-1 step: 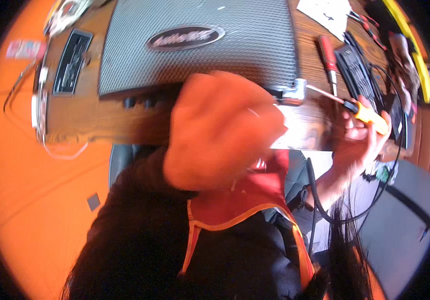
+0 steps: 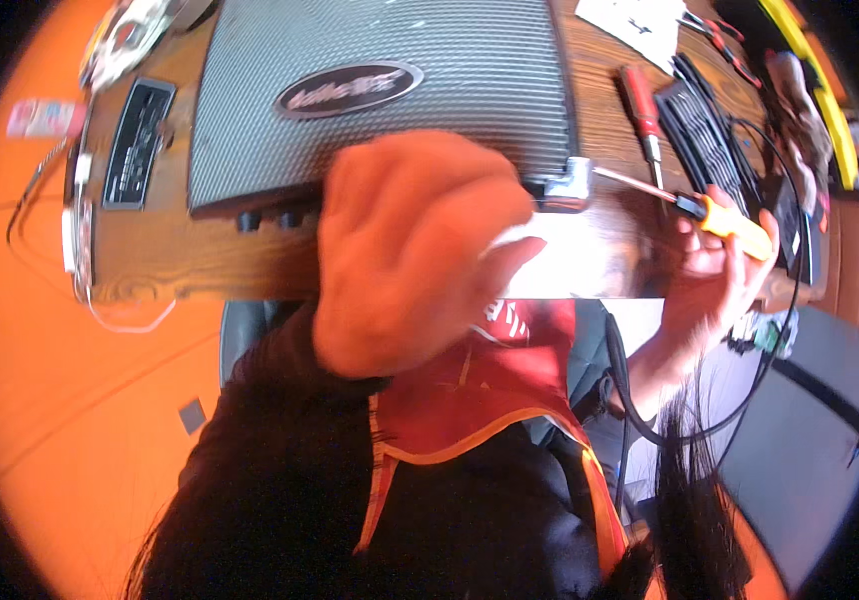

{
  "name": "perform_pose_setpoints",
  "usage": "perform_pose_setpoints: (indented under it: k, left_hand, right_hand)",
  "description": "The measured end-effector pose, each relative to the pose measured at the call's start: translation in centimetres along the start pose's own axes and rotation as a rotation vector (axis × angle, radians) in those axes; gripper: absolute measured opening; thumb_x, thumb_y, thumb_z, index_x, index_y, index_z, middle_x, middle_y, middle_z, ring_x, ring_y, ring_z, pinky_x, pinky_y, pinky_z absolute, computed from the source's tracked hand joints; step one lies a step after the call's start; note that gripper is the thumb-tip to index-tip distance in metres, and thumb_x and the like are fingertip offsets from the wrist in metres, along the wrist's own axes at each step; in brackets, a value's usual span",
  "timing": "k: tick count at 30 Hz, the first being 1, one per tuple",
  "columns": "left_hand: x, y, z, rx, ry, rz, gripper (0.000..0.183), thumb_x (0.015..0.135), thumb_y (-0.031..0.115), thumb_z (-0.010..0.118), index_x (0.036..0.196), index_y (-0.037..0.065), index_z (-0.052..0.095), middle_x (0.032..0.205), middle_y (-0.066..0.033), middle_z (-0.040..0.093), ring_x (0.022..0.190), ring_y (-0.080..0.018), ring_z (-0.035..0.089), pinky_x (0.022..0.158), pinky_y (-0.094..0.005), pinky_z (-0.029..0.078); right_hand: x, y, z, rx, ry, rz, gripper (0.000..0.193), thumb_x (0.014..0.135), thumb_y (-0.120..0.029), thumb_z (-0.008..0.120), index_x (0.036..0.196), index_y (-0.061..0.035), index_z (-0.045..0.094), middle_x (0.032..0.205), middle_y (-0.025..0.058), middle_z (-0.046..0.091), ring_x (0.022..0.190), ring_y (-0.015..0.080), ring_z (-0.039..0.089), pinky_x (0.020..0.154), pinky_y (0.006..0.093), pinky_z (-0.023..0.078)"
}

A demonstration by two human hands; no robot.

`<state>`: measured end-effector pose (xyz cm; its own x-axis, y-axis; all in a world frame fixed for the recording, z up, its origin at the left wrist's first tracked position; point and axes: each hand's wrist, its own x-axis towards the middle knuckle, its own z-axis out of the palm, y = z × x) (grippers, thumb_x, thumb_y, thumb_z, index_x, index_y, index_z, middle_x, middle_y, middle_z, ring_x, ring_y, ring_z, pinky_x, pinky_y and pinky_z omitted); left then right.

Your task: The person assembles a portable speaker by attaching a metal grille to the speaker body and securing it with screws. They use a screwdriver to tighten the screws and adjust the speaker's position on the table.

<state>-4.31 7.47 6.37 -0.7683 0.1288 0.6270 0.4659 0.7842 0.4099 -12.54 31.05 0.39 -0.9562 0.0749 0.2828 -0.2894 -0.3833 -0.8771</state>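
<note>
A speaker cabinet (image 2: 380, 140) with a silver-grey woven grille, black edging and an oval badge lies on the wooden table (image 2: 180, 255). A shiny metal corner piece (image 2: 572, 184) caps its near right corner. Over the cabinet's near edge is my left hand (image 2: 415, 250), its fingers curled; whatever they may hold is hidden. My right hand (image 2: 725, 255) grips a screwdriver (image 2: 735, 228) by its yellow handle, right of the cabinet. The shaft points left, its tip close to the metal corner; whether they touch, I cannot tell.
A red-handled screwdriver (image 2: 638, 100), a black ribbed object (image 2: 695, 130) and red-handled pliers (image 2: 730, 45) lie to the right. On the left sits a black panel (image 2: 140, 145). A dark cable (image 2: 750, 395) loops below my right hand.
The table and cabinet have shifted slightly left in the picture. My left hand has moved a little left too. My right hand still holds the yellow screwdriver near the metal corner.
</note>
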Motion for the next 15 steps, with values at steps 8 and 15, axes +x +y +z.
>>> perform_pose_setpoints:
  k: [8,15]
  left_hand:
    - [1.4,0.4,0.9,0.281,-0.13,0.005,0.044,0.064,0.015,0.074,0.106,0.011,0.065,0.113,-0.0081,0.061,0.107,-0.0291,0.055,0.092,-0.0398,0.039]
    - [1.4,0.8,1.1,0.252,-0.141,-0.087,0.043,0.064,0.007,0.072,0.107,0.008,0.065,0.113,-0.0084,0.062,0.111,-0.0307,0.054,0.096,-0.0462,0.037]
  right_hand:
    - [-0.1,0.1,1.2,0.153,0.001,-0.03,0.055,0.087,-0.002,0.055,0.13,-0.0165,0.024,0.109,0.0274,0.055,0.098,0.0315,0.059,0.081,0.0391,0.052]
    - [0.3,0.1,1.5,0.105,0.031,0.024,0.059,0.086,0.0,0.055,0.133,-0.0162,0.023,0.111,0.0239,0.055,0.102,0.032,0.058,0.084,0.0373,0.051]
